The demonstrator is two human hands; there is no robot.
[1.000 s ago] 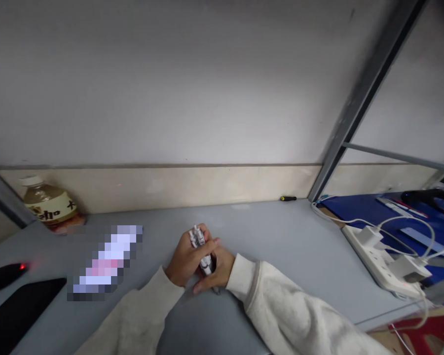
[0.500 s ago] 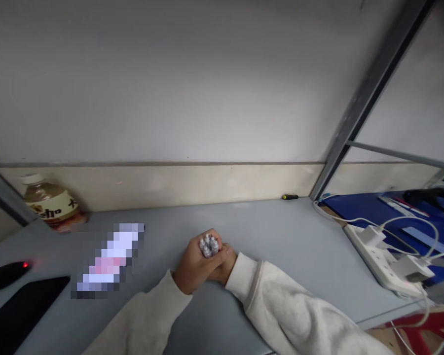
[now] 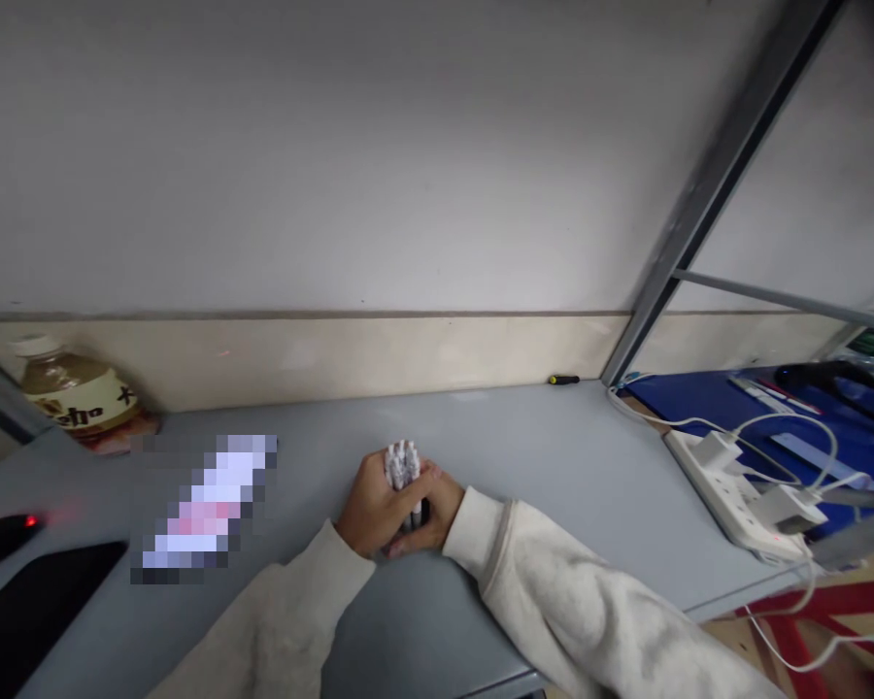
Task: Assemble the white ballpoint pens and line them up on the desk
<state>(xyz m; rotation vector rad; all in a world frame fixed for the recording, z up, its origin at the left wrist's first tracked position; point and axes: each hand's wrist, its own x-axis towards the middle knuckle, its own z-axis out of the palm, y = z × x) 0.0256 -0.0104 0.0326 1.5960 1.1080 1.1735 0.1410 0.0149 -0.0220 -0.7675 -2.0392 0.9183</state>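
Note:
Both of my hands meet over the front middle of the desk around a bundle of several slim, white pens [image 3: 402, 464]. Their speckled, narrow-tipped ends stick up above my fingers, and darker lower parts show in the gap between my palms. My left hand [image 3: 371, 505] wraps the bundle from the left, its thumb lying across the front. From the right, my right hand [image 3: 443, 510] closes round the lower part, its fingers partly hidden behind the pens and my left thumb.
A blurred-out phone [image 3: 208, 510], a black flat object [image 3: 48, 612] and a mouse [image 3: 0, 541] with a red light lie left. Behind them stands a bottle [image 3: 80, 393]. A small screwdriver [image 3: 563, 380] lies by the wall. A power strip [image 3: 728, 500] with plugs and cables sits right.
The bundle now stands more upright, showing more of its length. My right hand has come further into view below it, and the camera view has shifted slightly.

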